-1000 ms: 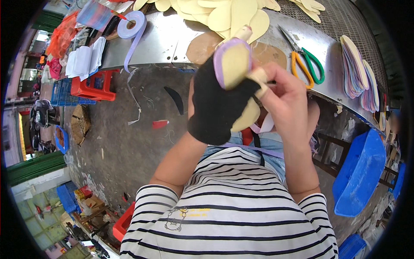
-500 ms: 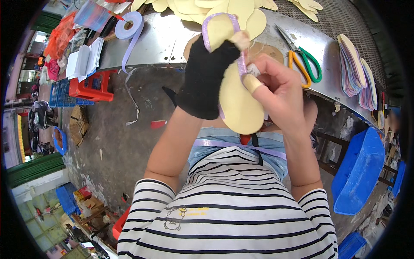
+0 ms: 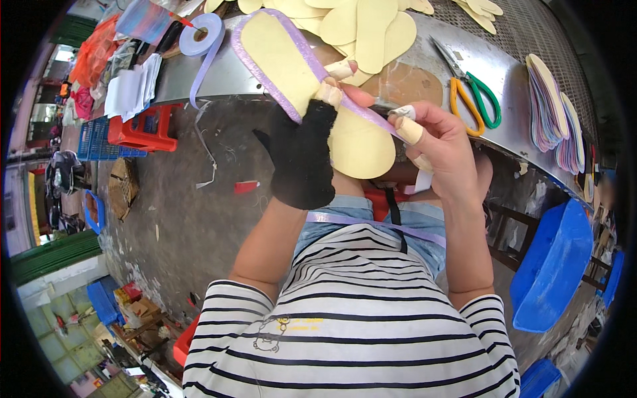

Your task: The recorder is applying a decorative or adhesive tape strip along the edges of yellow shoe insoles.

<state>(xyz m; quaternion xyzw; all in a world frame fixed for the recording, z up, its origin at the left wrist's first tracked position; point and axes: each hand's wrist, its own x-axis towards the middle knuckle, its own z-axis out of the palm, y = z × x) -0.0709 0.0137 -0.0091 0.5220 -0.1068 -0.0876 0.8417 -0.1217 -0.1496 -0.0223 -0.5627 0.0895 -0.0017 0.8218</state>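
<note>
A pale yellow insole (image 3: 361, 149) is held up in front of the table edge. Shiny purple tape (image 3: 282, 105) runs around its far end and along its right side. My left hand (image 3: 302, 149), in a black glove with bandaged fingertips showing, is closed on the insole's middle, thumb on top. My right hand (image 3: 444, 142), with wrapped fingertips too, pinches the tape just off the insole's right edge. The tape between the two hands is drawn straight, and a loose length hangs below the right hand.
Loose yellow insoles (image 3: 338, 26) are heaped on the metal table (image 3: 166, 79). A purple tape roll (image 3: 211, 26) stands at left. Scissors (image 3: 452, 61) with orange and green handles and stacked insoles (image 3: 547, 99) lie at right. A blue bin (image 3: 554, 265) and red stool (image 3: 142, 132) are below.
The insole has tilted, its far end swinging left. My left hand has moved slightly left and lower. My right hand has shifted right, from the insole's edge out along the tape.
</note>
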